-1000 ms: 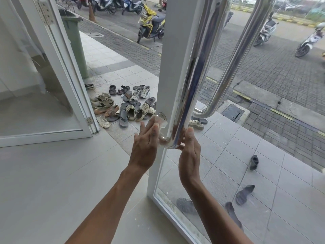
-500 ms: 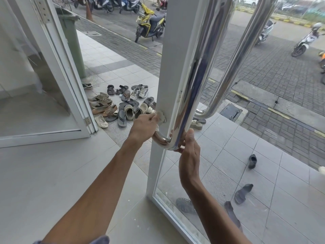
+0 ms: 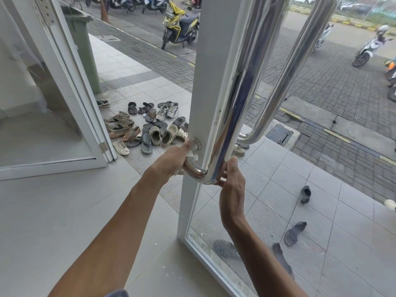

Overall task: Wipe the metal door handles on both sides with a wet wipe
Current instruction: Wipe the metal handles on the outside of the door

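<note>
A long polished metal handle (image 3: 240, 86) runs up the inner side of a white-framed glass door (image 3: 205, 86). Its lower end bends into the frame at a round base. My left hand (image 3: 173, 159) is wrapped around that lower bend, pressing a white wet wipe (image 3: 191, 154) against the metal; only a small crumpled bit of wipe shows. My right hand (image 3: 231, 185) cups the handle's bottom curve from the right, fingers behind it. A second metal handle (image 3: 287, 67) is on the outer side, seen through the glass.
The other door leaf (image 3: 70, 82) stands open on the left. Several sandals and shoes (image 3: 150, 127) lie heaped on the tiles outside, with loose ones (image 3: 305, 194) behind the glass. A green bin (image 3: 83, 43) and parked scooters (image 3: 180, 24) stand farther out.
My left hand went from flat and spread against the frame to curled around the handle's lower bend with the wipe. My right hand stayed at the bottom curve.
</note>
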Demonstrator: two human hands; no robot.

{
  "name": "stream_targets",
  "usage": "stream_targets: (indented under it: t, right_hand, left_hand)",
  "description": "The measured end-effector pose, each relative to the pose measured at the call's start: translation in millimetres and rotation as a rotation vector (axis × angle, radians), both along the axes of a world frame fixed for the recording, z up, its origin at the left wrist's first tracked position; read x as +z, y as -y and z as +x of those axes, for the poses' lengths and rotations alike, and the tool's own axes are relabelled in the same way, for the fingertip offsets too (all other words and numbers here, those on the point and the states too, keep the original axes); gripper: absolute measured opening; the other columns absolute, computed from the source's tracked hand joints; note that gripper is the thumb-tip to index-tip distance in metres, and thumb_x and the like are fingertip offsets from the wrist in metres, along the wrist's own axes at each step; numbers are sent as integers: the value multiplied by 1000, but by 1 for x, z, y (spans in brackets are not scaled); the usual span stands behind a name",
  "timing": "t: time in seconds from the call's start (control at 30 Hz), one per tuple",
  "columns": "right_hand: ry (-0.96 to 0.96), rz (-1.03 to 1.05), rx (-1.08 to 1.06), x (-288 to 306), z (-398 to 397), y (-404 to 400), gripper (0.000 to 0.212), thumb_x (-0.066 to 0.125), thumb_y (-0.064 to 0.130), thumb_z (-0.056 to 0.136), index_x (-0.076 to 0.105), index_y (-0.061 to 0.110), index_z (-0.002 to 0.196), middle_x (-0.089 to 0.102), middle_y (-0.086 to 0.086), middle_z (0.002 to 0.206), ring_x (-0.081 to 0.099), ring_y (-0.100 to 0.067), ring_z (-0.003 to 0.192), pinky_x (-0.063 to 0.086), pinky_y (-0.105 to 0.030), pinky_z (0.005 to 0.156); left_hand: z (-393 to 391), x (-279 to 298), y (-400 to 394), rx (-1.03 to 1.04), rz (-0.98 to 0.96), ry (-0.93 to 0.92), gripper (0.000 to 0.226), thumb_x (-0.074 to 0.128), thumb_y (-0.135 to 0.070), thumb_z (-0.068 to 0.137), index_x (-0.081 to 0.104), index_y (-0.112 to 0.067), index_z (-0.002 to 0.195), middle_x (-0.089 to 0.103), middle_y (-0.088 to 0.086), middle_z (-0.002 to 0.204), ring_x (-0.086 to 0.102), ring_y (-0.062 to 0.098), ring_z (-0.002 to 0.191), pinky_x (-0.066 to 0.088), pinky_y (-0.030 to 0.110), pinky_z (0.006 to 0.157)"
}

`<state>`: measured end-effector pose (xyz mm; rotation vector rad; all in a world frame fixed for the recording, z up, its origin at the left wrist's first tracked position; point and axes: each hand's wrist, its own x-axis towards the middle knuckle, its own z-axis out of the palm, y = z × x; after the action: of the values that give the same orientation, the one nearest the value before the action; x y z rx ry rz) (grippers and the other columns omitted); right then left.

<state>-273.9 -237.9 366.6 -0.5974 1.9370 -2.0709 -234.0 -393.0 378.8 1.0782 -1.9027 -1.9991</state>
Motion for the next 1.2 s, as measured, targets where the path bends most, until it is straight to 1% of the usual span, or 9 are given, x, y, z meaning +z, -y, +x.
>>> stream_targets:
  t: [0.17, 0.33, 0.43, 0.57, 0.73, 0.93, 1.0, 1.1, 1.2]
  right_hand:
    - [-10, -14, 14, -1, 0, 5, 63, 28, 49, 102, 55, -7, 91, 67, -6, 80, 57, -13, 66, 47, -19, 64]
    - [3, 13, 15, -6, -3, 5, 59, 27, 43, 108, 58, -2, 84, 69, 9, 73, 62, -6, 70, 51, -17, 64]
    - [16, 28, 19, -8, -4, 4, 55, 26, 38, 109, 60, 4, 83, 70, 11, 74, 64, -3, 70, 52, -15, 64]
    - [11, 37, 21, -8, -3, 4, 55, 25, 40, 107, 58, -2, 94, 71, 13, 75, 65, -4, 71, 53, -16, 63]
    - [18, 50, 9, -11, -4, 2, 56, 26, 45, 105, 67, 19, 80, 74, -1, 84, 68, -12, 76, 53, -20, 65]
    - [18, 55, -10, -8, -5, 2, 56, 26, 42, 108, 71, 26, 79, 74, 10, 80, 66, -3, 72, 51, -28, 68]
    - [17, 52, -8, -7, -5, 2, 56, 26, 42, 108, 71, 25, 79, 75, 7, 80, 66, -3, 71, 51, -30, 68]
    - [24, 51, -5, -8, -5, 3, 57, 27, 41, 109, 72, 26, 79, 75, 4, 80, 66, -7, 72, 52, -30, 68]
    - [24, 57, 0, -9, -5, 3, 55, 27, 41, 108, 70, 23, 79, 75, 5, 80, 67, -6, 72, 53, -25, 65]
  left_hand:
    - [1, -2, -13, 35, -196, -49, 41, 37, -47, 105, 59, -15, 119, 69, 16, 99, 66, 38, 107, 46, 46, 104]
    - [17, -17, -28, 163, -264, -176, 48, 33, -50, 104, 45, -33, 147, 62, -5, 131, 55, 11, 123, 35, 21, 98]
    - [21, -20, -34, 285, -292, -221, 39, 39, -49, 103, 57, -39, 137, 62, -27, 109, 58, -7, 100, 43, 8, 80]
    - [18, -17, -32, 379, -362, -190, 29, 56, -40, 99, 71, -29, 120, 69, -20, 91, 64, -4, 84, 49, 5, 68]
    - [10, -11, -32, 376, -315, -143, 28, 70, -44, 88, 77, -24, 106, 73, -1, 74, 72, 13, 67, 60, 28, 73]
    - [0, 0, -25, 298, -462, 40, 32, 69, -36, 91, 48, -21, 110, 58, -9, 75, 59, 3, 60, 39, 8, 44]
    - [-3, 4, -24, 239, -458, 116, 38, 62, -37, 96, 45, -12, 117, 63, 0, 86, 62, 11, 70, 43, 9, 53]
    - [-11, 7, -21, 99, -473, 308, 51, 43, -44, 103, 44, 0, 130, 61, 20, 125, 60, 34, 112, 47, 36, 90]
    - [-14, 7, -16, 16, -480, 409, 55, 37, -45, 103, 43, 1, 133, 55, 22, 134, 53, 36, 121, 39, 37, 91]
